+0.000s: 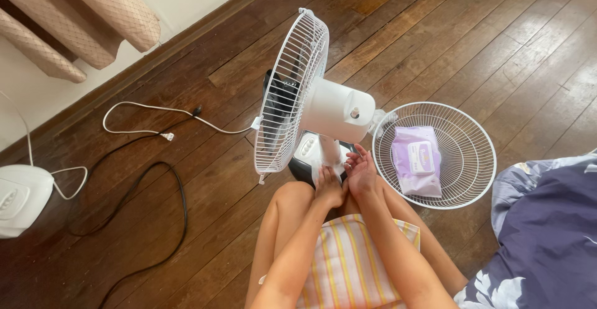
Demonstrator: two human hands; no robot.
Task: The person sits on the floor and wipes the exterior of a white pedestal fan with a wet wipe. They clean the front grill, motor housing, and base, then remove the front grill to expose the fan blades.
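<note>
Head view: your left hand (328, 186) grips a white wipe (336, 171) against the fan (311, 107) stem. Your right hand (360, 171) is just beside it, fingers loose, apparently empty. The fan stands directly ahead; wipes pack (418, 160) lies right in the loose grille (472, 153).

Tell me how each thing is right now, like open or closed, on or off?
fan: upright, front grille off
loose grille: flat on floor, holding the wipes
wipes pack: lid shut
white plug: lying unplugged
left hand: on the fan's stand
right hand: fingers open beside the stand
</note>
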